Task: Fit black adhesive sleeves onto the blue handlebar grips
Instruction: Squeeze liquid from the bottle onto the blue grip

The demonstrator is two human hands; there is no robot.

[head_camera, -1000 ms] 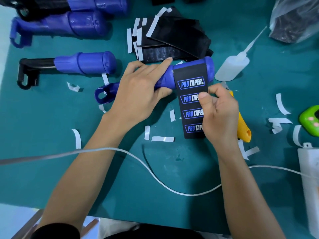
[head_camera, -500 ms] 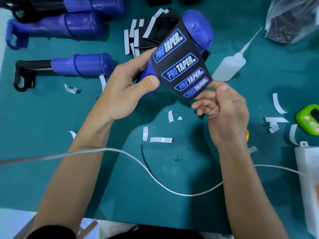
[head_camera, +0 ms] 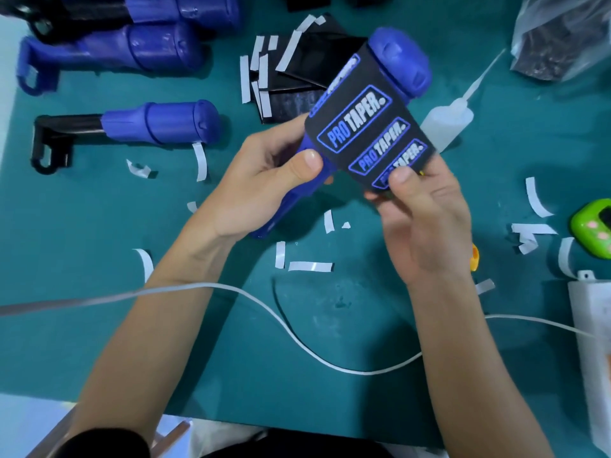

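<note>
Since a moment ago I've lifted the blue grip (head_camera: 400, 62) off the mat (head_camera: 231, 365), fat end tipped up beyond my fingers, left hand (head_camera: 264, 183) curled round its neck, right hand (head_camera: 425, 223) pinching the loose tail of the black sleeve (head_camera: 363, 127), so the wrap looks ready to close.

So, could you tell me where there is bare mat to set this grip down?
Bare mat lies below the white cable, between the forearms, and at far left under the black-stemmed grip. Crowded: paper strips mid-mat, sleeve pile above, squeeze bottle and green gadget rightward.
</note>
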